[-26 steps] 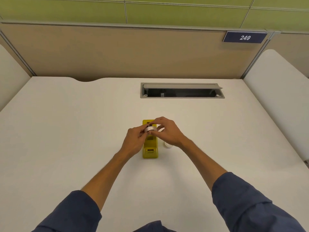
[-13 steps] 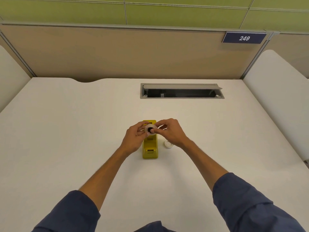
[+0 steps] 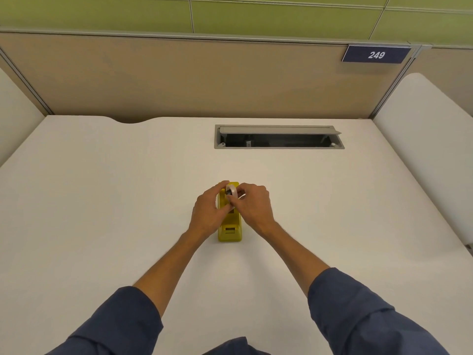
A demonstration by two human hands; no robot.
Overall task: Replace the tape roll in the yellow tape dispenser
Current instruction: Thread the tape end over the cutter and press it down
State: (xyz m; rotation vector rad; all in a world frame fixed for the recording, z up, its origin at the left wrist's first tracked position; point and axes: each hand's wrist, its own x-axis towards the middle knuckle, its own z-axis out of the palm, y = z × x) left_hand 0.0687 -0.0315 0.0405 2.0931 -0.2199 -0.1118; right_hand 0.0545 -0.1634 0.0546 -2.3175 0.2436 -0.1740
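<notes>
The yellow tape dispenser [image 3: 229, 229] stands on the white desk [image 3: 102, 201], its cutter end toward me. A pale tape roll [image 3: 232, 190] with a dark core is held upright over the dispenser's far half. My left hand [image 3: 208, 212] grips the roll from the left, thumb and fingers around it. My right hand [image 3: 253, 204] pinches it from the right. The dispenser's middle and the roll's lower edge are hidden behind my fingers. The small white roll seen earlier to the right of the dispenser is now hidden behind my right hand.
A grey cable hatch [image 3: 279, 137] lies open in the desk behind the dispenser. A tan partition with a sign reading 249 [image 3: 376, 55] closes off the back. White side panels [image 3: 422, 149] flank the desk.
Both hands have turned the tape roll from facing me to standing on edge and lowered it toward the dispenser. My right hand now covers the small white roll on the desk.
</notes>
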